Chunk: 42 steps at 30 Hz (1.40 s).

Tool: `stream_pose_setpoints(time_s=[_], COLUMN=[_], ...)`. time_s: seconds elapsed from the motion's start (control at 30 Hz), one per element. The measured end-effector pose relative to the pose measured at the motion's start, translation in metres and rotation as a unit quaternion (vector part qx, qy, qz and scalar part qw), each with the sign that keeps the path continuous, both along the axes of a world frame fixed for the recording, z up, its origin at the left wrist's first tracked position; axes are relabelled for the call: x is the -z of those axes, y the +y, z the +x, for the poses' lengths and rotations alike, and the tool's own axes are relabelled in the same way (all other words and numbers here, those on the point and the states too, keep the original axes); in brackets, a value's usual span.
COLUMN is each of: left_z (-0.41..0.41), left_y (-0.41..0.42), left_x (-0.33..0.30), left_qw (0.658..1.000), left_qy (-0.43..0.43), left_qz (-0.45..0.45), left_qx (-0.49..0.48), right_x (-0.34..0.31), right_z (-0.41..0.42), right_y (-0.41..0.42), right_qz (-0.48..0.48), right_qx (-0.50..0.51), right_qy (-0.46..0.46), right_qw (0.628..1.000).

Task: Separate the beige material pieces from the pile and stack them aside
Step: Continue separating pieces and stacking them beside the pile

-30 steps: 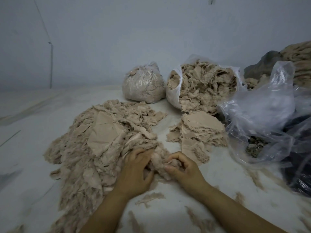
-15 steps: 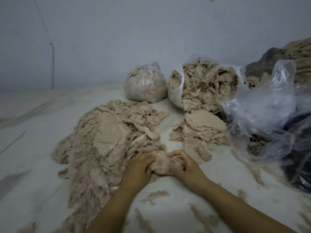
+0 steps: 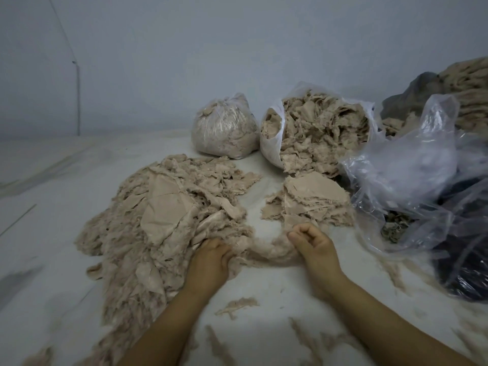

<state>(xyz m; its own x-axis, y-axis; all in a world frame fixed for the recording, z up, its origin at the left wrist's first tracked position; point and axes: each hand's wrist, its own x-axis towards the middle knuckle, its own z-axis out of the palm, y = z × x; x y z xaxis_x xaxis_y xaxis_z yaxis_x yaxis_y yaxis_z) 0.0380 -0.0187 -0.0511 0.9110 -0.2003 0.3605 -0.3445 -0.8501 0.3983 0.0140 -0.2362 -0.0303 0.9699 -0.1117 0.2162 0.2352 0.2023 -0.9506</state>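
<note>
Clearly both hands are working one clump at the near edge of the pile [image 3: 163, 220], and each has its own job. The left hand [image 3: 211, 262] presses down on the pile's fringe with fingers curled into the material, which I judge serves to anchor the heap while a piece is drawn free. The right hand [image 3: 311, 247] is clenched around a fluffy strand [image 3: 269, 249] that stretches left to the pile, pulling it rightward. Just beyond that hand lies the stack [image 3: 309, 202], flat pieces laid one on another, close enough that each freed piece needs only a short carry. Farther off stand a tied bag [image 3: 224, 128] and an open bag [image 3: 317, 133] spilling more of the same material. Crumpled clear plastic [image 3: 412, 165] sits at right. Loose scraps [image 3: 237, 305] litter the near surface, likely shed by the tearing.
</note>
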Motion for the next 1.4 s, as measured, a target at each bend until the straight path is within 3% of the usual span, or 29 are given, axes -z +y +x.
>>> stream_pose_setpoints(time_s=[0.13,0.17,0.2,0.23,0.3,0.33,0.4,0.47,0.53,0.57,0.63,0.7,0.77,0.8,0.9,0.93,1.03,1.1,1.17,1.23,1.37,1.4], left_z=[-0.008,-0.013,-0.019,-0.024,-0.031,-0.033,-0.031,-0.03,-0.029,-0.03,-0.036,-0.043,-0.049,-0.05,-0.051,-0.05,-0.049,-0.05,-0.053,-0.052,-0.046,-0.044], left_y=[-0.012,-0.017,-0.023,-0.03,-0.043,-0.047,-0.051,-0.047,-0.042,-0.042,-0.045,-0.049,-0.049,-0.049,-0.048,-0.049,-0.051,-0.05,-0.046,-0.04,-0.044,-0.046], left_x=[-0.021,-0.029,-0.037,-0.047,-0.056,-0.056,-0.053,-0.052,-0.046,-0.044,-0.043,-0.044,-0.043,-0.04,-0.031,-0.03,-0.027,-0.024,-0.02,-0.016,-0.016,-0.017], left_qw=[0.996,0.992,0.977,0.933,0.757,0.688,0.626,0.626,0.655,0.667,0.669,0.659,0.654,0.671,0.786,0.817,0.85,0.858,0.846,0.811,0.676,0.658], left_qy=[0.0,-0.006,0.046,0.158,0.39,0.417,0.364,0.311,0.301,0.302,0.324,0.358,0.363,0.347,0.28,0.252,0.195,0.196,0.249,0.294,0.314,0.312], left_qz=[-0.087,-0.13,-0.207,-0.323,-0.522,-0.592,-0.69,-0.712,-0.687,-0.676,-0.667,-0.661,-0.663,-0.655,-0.549,-0.514,-0.481,-0.472,-0.471,-0.503,-0.667,-0.685], left_qx=[0.006,-0.003,-0.002,0.017,0.051,0.053,-0.01,-0.07,-0.086,-0.083,-0.048,-0.016,0.027,0.028,-0.047,-0.07,-0.084,-0.049,0.021,0.056,0.018,0.006], right_x=[-0.015,-0.019,-0.023,-0.025,-0.026,-0.023,-0.016,-0.011,-0.01,-0.011,-0.02,-0.024,-0.026,-0.025,-0.025,-0.024,-0.018,-0.017,-0.017,-0.016,-0.014,-0.015], right_z=[0.004,0.002,0.0,-0.004,-0.013,-0.018,-0.033,-0.044,-0.043,-0.04,-0.034,-0.03,-0.031,-0.03,-0.031,-0.033,-0.044,-0.045,-0.04,-0.034,-0.032,-0.033], right_y=[-0.004,0.0,0.005,0.012,0.026,0.032,0.041,0.041,0.037,0.036,0.038,0.047,0.053,0.055,0.054,0.054,0.06,0.062,0.058,0.052,0.052,0.052], right_qz=[-0.096,-0.128,-0.175,-0.236,-0.366,-0.411,-0.454,-0.456,-0.415,-0.369,-0.219,-0.077,-0.052,-0.034,0.064,0.058,-0.018,0.019,0.097,0.111,0.074,0.079], right_qx=[0.014,0.025,0.047,0.071,0.066,0.026,-0.065,-0.077,0.007,0.044,0.008,-0.059,-0.047,-0.03,-0.003,-0.009,-0.058,-0.066,-0.036,-0.025,-0.028,-0.026], right_qy=[-0.007,-0.028,-0.058,-0.095,-0.16,-0.175,-0.164,-0.118,-0.065,-0.026,0.094,0.171,0.177,0.181,0.219,0.218,0.187,0.194,0.228,0.244,0.233,0.229], right_qw=[0.995,0.991,0.982,0.964,0.914,0.894,0.873,0.879,0.908,0.928,0.971,0.98,0.982,0.982,0.974,0.974,0.98,0.979,0.968,0.963,0.969,0.97])
